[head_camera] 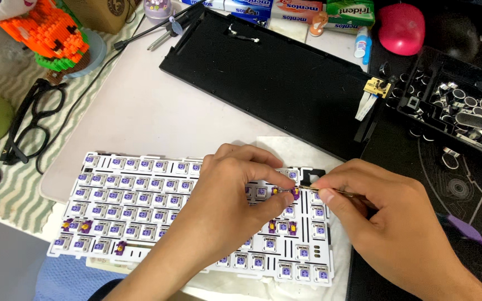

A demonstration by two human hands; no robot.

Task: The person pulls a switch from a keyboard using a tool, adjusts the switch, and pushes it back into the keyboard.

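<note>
A: What do the two hands do at this moment?

B: The left hand (235, 195) lies over the middle of the white switch plate (140, 206), with its fingers closed in a pinch near a purple switch (295, 192) in the right part of the plate. The right hand (380, 223) is clenched around a thin metal tool (330, 190), and the tip of the tool touches the same switch or the slot just beside it – I cannot tell which.

A: And where is the plate?

B: It rests flat on a white cloth or paper on the desk, in front of the empty black keyboard case (274, 72). Many purple switches sit in its rows. To the right is a black tray of keycaps (464, 106), well apart from the hands.

A: What could go wrong from here?

B: I think the tool can slip, because the tip is thin and the plate is not fixed to anything – then it may scratch the plate or hit the left fingertips, which are very near. If the person pushes at an angle, a pin under the switch could bend. Also the plate may tilt, since the left hand presses only in the middle
</note>
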